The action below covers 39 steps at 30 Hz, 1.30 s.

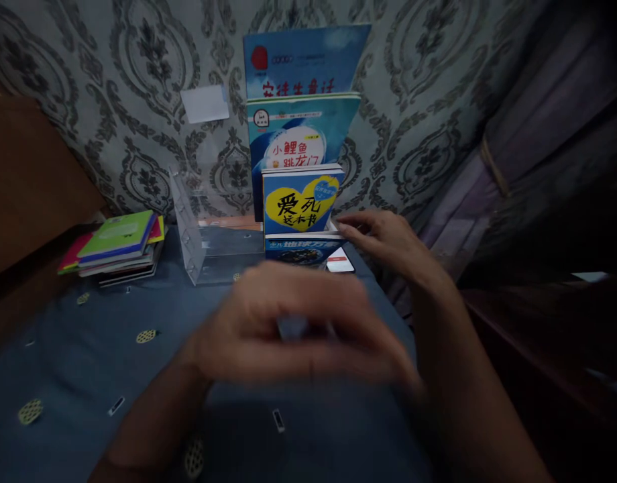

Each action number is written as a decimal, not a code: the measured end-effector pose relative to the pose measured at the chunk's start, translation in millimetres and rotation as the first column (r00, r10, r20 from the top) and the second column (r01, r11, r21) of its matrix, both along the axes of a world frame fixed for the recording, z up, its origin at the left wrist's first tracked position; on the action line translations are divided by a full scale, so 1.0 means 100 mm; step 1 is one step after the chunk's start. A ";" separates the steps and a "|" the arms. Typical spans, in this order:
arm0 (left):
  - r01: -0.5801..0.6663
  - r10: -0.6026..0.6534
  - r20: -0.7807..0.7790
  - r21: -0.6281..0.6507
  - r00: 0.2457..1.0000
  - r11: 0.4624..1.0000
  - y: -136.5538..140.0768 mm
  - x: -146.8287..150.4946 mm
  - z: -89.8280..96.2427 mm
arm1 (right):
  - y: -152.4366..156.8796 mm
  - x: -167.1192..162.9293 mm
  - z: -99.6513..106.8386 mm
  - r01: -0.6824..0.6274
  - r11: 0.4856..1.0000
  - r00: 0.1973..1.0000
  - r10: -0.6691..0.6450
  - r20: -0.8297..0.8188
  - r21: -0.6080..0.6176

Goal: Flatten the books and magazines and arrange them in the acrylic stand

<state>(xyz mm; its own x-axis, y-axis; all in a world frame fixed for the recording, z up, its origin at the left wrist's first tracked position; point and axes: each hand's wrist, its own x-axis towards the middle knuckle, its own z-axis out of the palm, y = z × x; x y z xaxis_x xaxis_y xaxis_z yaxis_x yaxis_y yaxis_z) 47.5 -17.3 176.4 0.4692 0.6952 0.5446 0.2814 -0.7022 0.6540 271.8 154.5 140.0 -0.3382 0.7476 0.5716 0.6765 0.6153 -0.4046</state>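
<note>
My left hand [298, 322] hangs in the foreground above the bed cover, palm side down. Its fingers are bent and motion-blurred, with a gap between thumb and fingers and no object visible there. My right hand [383, 241] is at the right edge of the front row of books. Its thumb and forefinger pinch the top right corner of the low blue book [301, 249]. Behind that stand a blue book with a yellow heart [303, 201], a teal book [303, 127] and a tall blue book [308, 57], in rising steps on a clear stepped rack [190, 235].
A pile of thin books [120, 238] lies at the left on the dark blue cloth [178, 389]. A phone [340, 260] is beside the rack. A white card [205, 104] sits atop the rack's left part. Patterned wall, tied curtain [464, 194] and brown board [31, 181] surround it.
</note>
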 end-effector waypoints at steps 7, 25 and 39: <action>-0.425 0.430 -0.216 0.069 0.877 0.902 1.00 -0.61 -0.20 | -0.02 0.01 0.02 -0.165 0.966 0.985 0.151 -0.084 -0.198; -0.502 0.518 0.071 -0.171 0.852 0.848 1.69 -0.50 -0.97 | 0.33 -0.22 -0.37 -0.180 0.965 0.845 0.052 -0.533 -0.192; -0.759 0.779 -0.262 0.197 0.569 0.621 1.50 -0.34 -0.89 | 0.37 -0.32 -0.47 -0.021 0.991 0.866 -0.048 -0.499 -0.131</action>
<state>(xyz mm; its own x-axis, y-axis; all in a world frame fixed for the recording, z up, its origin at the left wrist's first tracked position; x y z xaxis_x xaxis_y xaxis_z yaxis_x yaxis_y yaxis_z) 14.0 132.9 87.8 -0.0883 0.8442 0.5287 0.8998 -0.1601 0.4059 240.1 191.5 92.8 -0.0223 0.8281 0.5601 0.3702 0.5272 -0.7648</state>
